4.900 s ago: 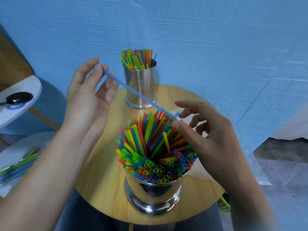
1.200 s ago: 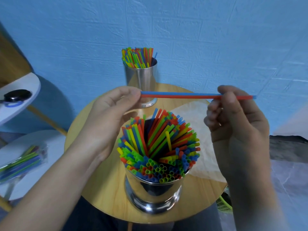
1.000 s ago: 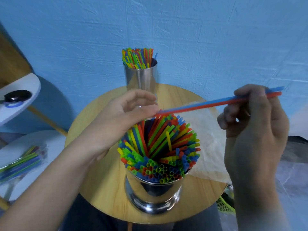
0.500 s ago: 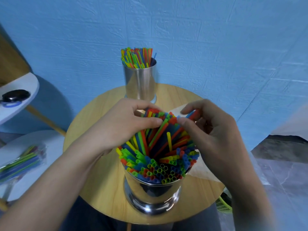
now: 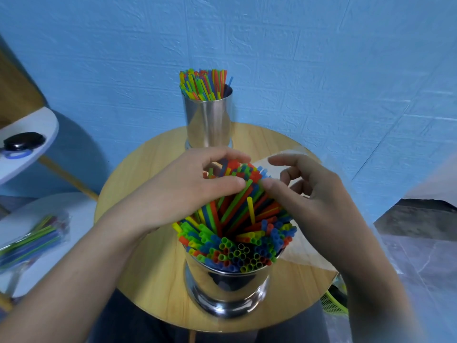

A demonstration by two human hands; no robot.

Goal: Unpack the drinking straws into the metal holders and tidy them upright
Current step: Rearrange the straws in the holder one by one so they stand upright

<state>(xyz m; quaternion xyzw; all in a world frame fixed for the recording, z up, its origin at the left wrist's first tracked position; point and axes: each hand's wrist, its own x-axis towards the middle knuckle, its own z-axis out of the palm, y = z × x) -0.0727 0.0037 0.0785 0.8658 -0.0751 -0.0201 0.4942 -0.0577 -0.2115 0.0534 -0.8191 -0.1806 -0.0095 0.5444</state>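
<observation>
Hands, left (image 5: 178,191) and right (image 5: 319,204), on near holder's (image 5: 227,285) straws (image 5: 237,219) (far holder (image 5: 209,120) behind)

Both hands (image 5: 173,194) (image 5: 311,204) atop straws (image 5: 237,219) in holder (image 5: 227,283)

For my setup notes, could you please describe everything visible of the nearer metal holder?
The nearer metal holder is a shiny, round, steel-looking cup with a flared base, standing upright near the front edge of the wooden table. Coloured straws pack it, fanning outward. The left hand curls round their far tips; the right hand touches them.
</observation>
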